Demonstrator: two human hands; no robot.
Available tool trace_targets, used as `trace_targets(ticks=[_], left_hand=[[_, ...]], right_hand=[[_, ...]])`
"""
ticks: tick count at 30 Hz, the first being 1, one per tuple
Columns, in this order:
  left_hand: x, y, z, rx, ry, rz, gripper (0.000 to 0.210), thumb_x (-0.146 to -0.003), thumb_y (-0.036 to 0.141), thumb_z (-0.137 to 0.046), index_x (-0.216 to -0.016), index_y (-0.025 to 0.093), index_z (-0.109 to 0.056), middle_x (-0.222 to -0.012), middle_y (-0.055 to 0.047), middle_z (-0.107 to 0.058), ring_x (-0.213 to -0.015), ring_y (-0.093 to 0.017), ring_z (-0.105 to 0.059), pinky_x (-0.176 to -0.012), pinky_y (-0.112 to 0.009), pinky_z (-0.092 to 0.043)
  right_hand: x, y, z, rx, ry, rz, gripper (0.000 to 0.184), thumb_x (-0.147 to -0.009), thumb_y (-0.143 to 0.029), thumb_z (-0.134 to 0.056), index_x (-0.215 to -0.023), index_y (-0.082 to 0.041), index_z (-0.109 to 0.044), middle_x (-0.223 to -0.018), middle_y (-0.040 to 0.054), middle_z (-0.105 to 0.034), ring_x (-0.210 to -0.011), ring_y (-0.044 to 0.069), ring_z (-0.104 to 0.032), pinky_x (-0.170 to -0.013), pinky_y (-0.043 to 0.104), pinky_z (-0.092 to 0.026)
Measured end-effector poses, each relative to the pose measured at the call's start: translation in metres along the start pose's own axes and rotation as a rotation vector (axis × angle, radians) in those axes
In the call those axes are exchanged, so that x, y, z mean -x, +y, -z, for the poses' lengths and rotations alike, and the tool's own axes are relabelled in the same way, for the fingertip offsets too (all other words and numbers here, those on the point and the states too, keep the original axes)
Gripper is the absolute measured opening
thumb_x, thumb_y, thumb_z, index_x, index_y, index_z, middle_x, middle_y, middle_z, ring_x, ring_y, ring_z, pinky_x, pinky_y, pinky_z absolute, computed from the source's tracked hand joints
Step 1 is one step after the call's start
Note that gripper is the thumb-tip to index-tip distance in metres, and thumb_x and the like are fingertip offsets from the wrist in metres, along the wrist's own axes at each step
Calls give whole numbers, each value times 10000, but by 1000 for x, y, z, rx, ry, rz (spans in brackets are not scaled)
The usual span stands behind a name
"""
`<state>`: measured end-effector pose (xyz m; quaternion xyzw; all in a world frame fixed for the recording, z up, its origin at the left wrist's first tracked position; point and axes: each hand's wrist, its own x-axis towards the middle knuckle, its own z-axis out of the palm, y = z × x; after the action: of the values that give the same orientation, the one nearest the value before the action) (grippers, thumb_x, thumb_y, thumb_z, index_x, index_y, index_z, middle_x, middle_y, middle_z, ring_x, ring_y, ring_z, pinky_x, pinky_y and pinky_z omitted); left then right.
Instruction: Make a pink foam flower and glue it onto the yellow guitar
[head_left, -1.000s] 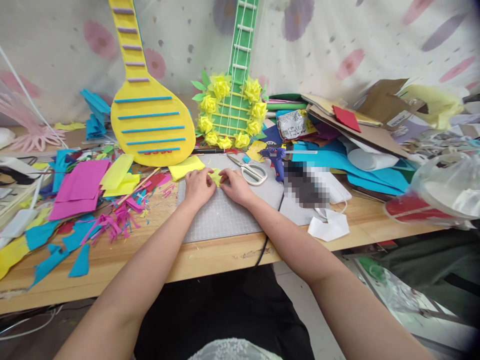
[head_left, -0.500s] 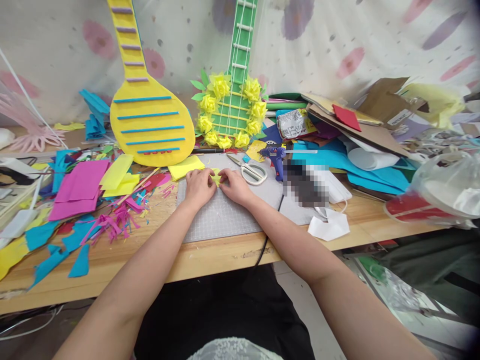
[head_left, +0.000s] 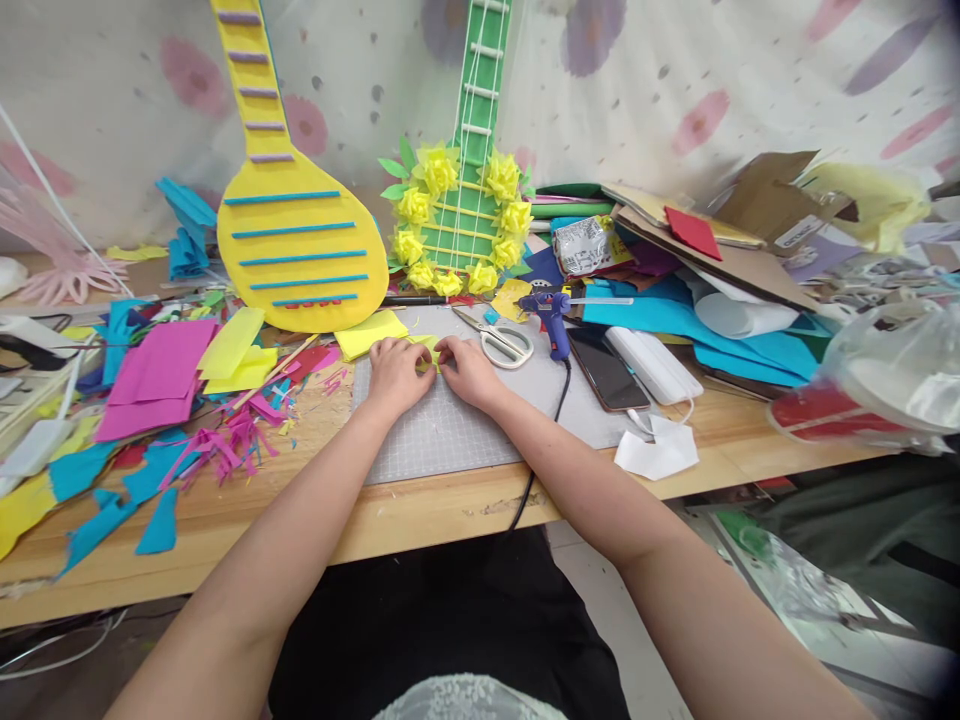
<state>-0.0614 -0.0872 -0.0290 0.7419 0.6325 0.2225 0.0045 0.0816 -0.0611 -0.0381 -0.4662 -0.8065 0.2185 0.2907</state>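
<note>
Between my fingertips is a small piece of yellow paper, mostly hidden by the fingers. My left hand pinches its left side, and my right hand pinches its right side. Both hands rest low over the grey cutting mat. Just right of my right hand lie white-handled scissors, with a blue glue gun beyond them. A stack of yellow paper sits behind my left hand.
A yellow paper guitar and a green one ringed with yellow flowers lean at the back. Magenta paper and scraps lie left. To the right are a phone, a white power bank and a red-and-white bucket.
The yellow paper between my fingers has shifted slightly, and less of it shows in the gap. My hands stay in nearly the same place.
</note>
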Motion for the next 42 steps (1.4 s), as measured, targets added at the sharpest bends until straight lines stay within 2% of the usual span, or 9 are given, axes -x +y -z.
trace_targets(ticks=[8,15,23,27,32,36,42], left_hand=[[-1,0,-3,14,15,66,141,-717,371,-623,-786,251,-651,-880,-62,-644,-998,-291,-481,-940,-462,-292],[0,0,-3,8,-2,57,155,-732,376,-609,-801,245,-654,-885,-71,-636,-1010,-296,-469,-942,-467,-288],[1,1,-1,7,-15,74,147,-751,352,-578,-814,245,-656,-908,-71,-639,-1019,-289,-470,-946,-461,-277],[1,1,1,7,-32,100,139,-744,281,-558,-825,261,-670,-916,-50,-643,-1030,-274,-467,-948,-443,-273],[1,-1,3,8,-52,99,274,-717,136,-501,-860,277,-688,-932,-41,-644,-1055,-264,-464,-956,-438,-263],[1,-2,3,11,-49,97,294,-709,122,-493,-862,278,-690,-921,-41,-645,-1058,-268,-467,-954,-442,-265],[3,-3,1,14,-29,67,291,-696,111,-495,-848,271,-686,-910,-41,-642,-1047,-265,-474,-954,-446,-276]], right_hand=[[-1,4,4,-81,-32,-27,307,-746,-19,-407,-978,-182,-525,-867,37,-666,-862,191,-535,-835,352,-405],[1,0,4,-33,-26,-15,267,-735,-76,-532,-980,-181,-525,-901,42,-667,-879,195,-528,-852,351,-396],[1,0,4,-4,-46,8,275,-738,-42,-507,-978,-175,-527,-917,49,-663,-893,193,-529,-857,343,-387],[0,1,3,9,-47,34,282,-738,-28,-480,-977,-171,-526,-914,41,-658,-878,179,-538,-855,329,-381],[0,0,3,38,-43,38,243,-762,-68,-498,-983,-161,-535,-915,45,-656,-885,183,-534,-856,320,-375],[1,-5,2,95,-35,45,203,-787,-165,-547,-990,-153,-542,-917,63,-643,-888,200,-517,-863,337,-371],[1,-5,5,82,-84,40,269,-765,-79,-509,-1024,-145,-538,-946,70,-635,-936,200,-499,-880,339,-370]])
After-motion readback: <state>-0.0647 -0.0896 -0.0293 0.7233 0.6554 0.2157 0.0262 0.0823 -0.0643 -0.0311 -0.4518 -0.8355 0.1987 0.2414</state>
